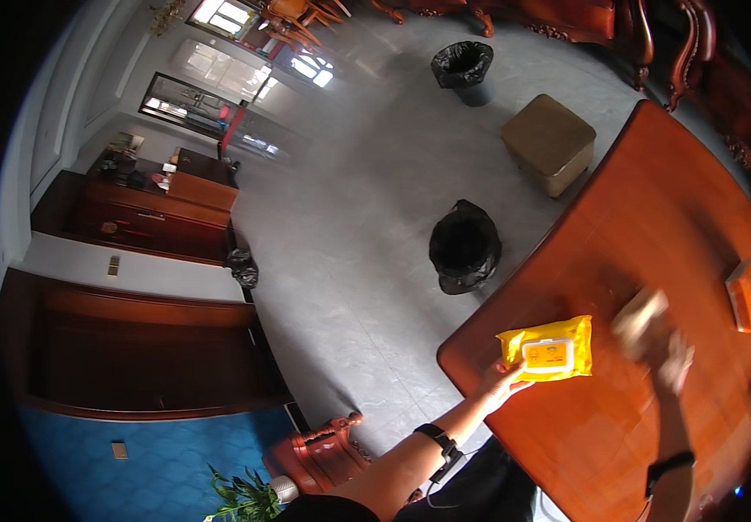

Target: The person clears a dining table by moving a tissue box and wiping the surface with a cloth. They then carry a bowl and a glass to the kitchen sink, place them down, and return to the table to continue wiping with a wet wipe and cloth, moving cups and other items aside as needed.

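My left hand (502, 386) grips the near left end of a yellow pack of wet wipes (581, 349) with a white-framed lid, held over the corner of the reddish-brown wooden table (610, 450). To the right, my right hand (674, 365) is blurred, low over the tabletop. Right beside its fingers is a blurred beige, cloth-like item (639, 323); whether the hand holds it or only touches it I cannot tell. Both wrists wear dark bands.
An orange tissue pack (746, 297) lies near the table's far right edge. Bins with black liners (465, 248) (463, 62) and a brown square stool (548, 140) stand on the grey floor. A carved wooden chair (316, 457) and a potted plant (241, 496) are at the lower left.
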Demonstrator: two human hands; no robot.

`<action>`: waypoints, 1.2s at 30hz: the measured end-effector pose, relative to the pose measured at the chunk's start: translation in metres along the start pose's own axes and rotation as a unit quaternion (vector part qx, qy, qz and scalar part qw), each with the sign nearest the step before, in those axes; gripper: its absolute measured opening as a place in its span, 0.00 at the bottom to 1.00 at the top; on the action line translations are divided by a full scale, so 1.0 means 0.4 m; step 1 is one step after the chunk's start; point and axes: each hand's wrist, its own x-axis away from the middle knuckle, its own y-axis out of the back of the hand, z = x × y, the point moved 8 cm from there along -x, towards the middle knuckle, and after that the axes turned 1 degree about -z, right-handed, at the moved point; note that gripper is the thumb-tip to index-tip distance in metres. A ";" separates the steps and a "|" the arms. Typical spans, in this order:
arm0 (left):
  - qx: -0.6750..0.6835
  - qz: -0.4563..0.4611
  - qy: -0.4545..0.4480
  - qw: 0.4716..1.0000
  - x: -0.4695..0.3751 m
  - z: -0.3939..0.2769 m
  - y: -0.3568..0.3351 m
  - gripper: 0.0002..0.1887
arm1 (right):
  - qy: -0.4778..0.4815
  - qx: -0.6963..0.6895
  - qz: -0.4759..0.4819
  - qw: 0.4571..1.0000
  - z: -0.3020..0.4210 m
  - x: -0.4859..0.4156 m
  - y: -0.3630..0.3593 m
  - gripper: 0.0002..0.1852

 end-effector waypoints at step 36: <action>-0.104 0.041 0.165 0.980 0.045 0.437 -0.440 0.29 | -0.592 -0.066 -0.122 0.794 -0.430 0.972 0.005 0.39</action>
